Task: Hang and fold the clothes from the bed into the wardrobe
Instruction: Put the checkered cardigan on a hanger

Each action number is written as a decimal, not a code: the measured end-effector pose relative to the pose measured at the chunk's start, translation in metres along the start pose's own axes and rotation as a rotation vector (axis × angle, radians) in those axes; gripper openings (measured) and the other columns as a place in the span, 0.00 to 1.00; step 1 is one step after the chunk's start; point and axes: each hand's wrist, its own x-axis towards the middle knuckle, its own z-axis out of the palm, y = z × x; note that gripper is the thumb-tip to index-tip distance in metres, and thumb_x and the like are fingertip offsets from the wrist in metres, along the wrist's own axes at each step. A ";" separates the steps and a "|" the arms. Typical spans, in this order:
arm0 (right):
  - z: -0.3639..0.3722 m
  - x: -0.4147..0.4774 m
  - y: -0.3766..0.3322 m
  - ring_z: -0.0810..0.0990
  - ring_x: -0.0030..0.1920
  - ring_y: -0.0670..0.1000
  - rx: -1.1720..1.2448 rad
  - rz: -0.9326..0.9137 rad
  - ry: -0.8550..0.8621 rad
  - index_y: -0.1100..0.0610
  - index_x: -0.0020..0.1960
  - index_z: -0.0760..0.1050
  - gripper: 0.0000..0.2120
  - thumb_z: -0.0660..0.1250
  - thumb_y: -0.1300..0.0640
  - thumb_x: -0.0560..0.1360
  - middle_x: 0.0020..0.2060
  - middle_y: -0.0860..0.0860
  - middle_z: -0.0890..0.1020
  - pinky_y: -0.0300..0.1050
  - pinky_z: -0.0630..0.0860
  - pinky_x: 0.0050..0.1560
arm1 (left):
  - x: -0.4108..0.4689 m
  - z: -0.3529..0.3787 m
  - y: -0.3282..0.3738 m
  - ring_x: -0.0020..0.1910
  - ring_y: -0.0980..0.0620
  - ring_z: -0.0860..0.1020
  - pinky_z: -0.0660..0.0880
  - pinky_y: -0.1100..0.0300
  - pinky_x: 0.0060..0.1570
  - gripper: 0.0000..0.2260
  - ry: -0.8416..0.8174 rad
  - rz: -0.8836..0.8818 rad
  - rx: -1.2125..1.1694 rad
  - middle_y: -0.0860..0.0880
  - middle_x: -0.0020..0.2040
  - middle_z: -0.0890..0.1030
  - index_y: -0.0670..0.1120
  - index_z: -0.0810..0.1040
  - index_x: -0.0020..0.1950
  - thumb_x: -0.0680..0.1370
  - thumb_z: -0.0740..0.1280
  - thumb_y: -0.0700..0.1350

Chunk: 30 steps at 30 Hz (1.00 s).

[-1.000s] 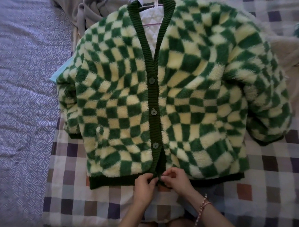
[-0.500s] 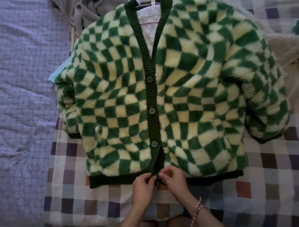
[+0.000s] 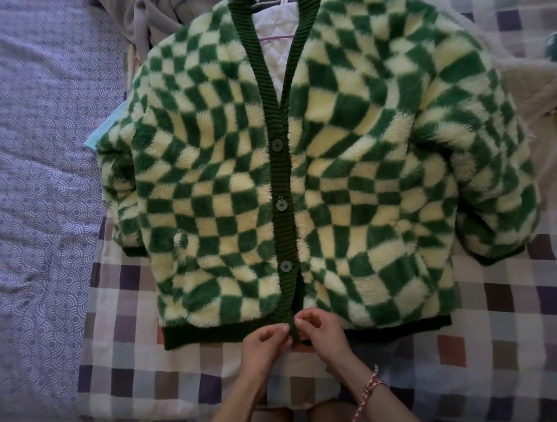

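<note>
A fluffy green and cream checkered cardigan [image 3: 348, 163] lies flat on the bed, front up, on a pink hanger [image 3: 277, 37] that shows at the neckline. Three buttons on its dark green placket are closed. At the bottom of the placket, my left hand [image 3: 265, 343] and my right hand [image 3: 324, 331] pinch the dark green hem band [image 3: 212, 333] from either side, fingertips almost touching. The lowest button is hidden under my fingers.
The cardigan rests on a checked blanket [image 3: 515, 328]. A purple patterned bedsheet [image 3: 37, 189] covers the left side. A grey garment [image 3: 154, 28] lies crumpled at the top left, and a cream fleece item [image 3: 536, 88] lies at the right.
My hands stay at the bottom of the placket, with fingers shifting slightly. The cardigan has not moved on the bed.
</note>
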 end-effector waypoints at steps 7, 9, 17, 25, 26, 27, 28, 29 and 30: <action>-0.002 0.004 0.001 0.78 0.46 0.51 -0.094 0.050 -0.090 0.62 0.49 0.76 0.07 0.60 0.68 0.78 0.45 0.55 0.80 0.33 0.75 0.36 | 0.003 0.000 0.003 0.29 0.57 0.76 0.74 0.66 0.33 0.05 -0.010 0.152 0.259 0.50 0.28 0.79 0.42 0.78 0.36 0.71 0.72 0.36; -0.002 0.005 0.001 0.79 0.45 0.50 -0.077 0.060 -0.094 0.65 0.54 0.76 0.09 0.58 0.67 0.79 0.45 0.55 0.80 0.32 0.75 0.35 | 0.005 0.000 0.003 0.30 0.55 0.74 0.72 0.66 0.34 0.08 0.013 0.237 0.415 0.51 0.29 0.77 0.44 0.76 0.34 0.71 0.73 0.38; 0.025 0.002 0.004 0.76 0.39 0.41 -0.050 0.036 0.148 0.55 0.47 0.72 0.06 0.68 0.62 0.74 0.36 0.45 0.77 0.30 0.73 0.38 | 0.001 0.008 0.003 0.33 0.58 0.71 0.69 0.69 0.34 0.13 0.225 0.452 0.657 0.50 0.34 0.74 0.48 0.71 0.32 0.73 0.69 0.37; 0.027 0.006 0.008 0.77 0.37 0.50 0.092 0.166 0.307 0.56 0.35 0.72 0.11 0.66 0.64 0.75 0.33 0.53 0.79 0.46 0.74 0.41 | 0.007 0.002 0.005 0.30 0.58 0.73 0.70 0.69 0.33 0.12 0.097 0.395 0.496 0.50 0.30 0.77 0.46 0.74 0.31 0.70 0.73 0.38; 0.026 0.007 0.009 0.76 0.36 0.49 0.068 0.148 0.300 0.55 0.34 0.71 0.12 0.66 0.64 0.75 0.33 0.52 0.78 0.44 0.73 0.40 | 0.007 0.001 0.006 0.31 0.57 0.74 0.71 0.67 0.35 0.11 0.075 0.339 0.423 0.49 0.30 0.77 0.44 0.74 0.31 0.71 0.73 0.38; 0.025 0.007 0.009 0.76 0.36 0.49 0.027 0.121 0.285 0.55 0.35 0.70 0.12 0.66 0.64 0.75 0.33 0.52 0.77 0.43 0.73 0.40 | 0.007 0.000 0.007 0.32 0.54 0.75 0.73 0.63 0.37 0.10 0.057 0.262 0.334 0.48 0.30 0.77 0.43 0.75 0.32 0.71 0.73 0.37; 0.025 0.006 0.009 0.77 0.37 0.50 -0.026 0.097 0.266 0.55 0.36 0.70 0.11 0.66 0.64 0.75 0.34 0.53 0.78 0.44 0.73 0.40 | 0.008 -0.002 0.009 0.34 0.51 0.76 0.74 0.61 0.38 0.10 0.039 0.177 0.239 0.47 0.30 0.77 0.42 0.74 0.32 0.72 0.72 0.37; 0.023 0.006 0.010 0.78 0.39 0.52 -0.073 0.073 0.245 0.55 0.38 0.71 0.09 0.66 0.64 0.75 0.36 0.53 0.78 0.45 0.75 0.40 | 0.008 -0.004 0.011 0.35 0.50 0.76 0.75 0.61 0.36 0.10 0.027 0.086 0.149 0.46 0.31 0.78 0.41 0.74 0.33 0.72 0.71 0.37; 0.022 0.003 0.010 0.78 0.39 0.52 -0.117 0.053 0.222 0.55 0.39 0.71 0.08 0.66 0.64 0.75 0.37 0.53 0.79 0.45 0.76 0.41 | 0.007 -0.004 0.014 0.35 0.51 0.76 0.76 0.63 0.33 0.09 0.025 0.000 0.065 0.45 0.32 0.78 0.40 0.74 0.34 0.73 0.71 0.37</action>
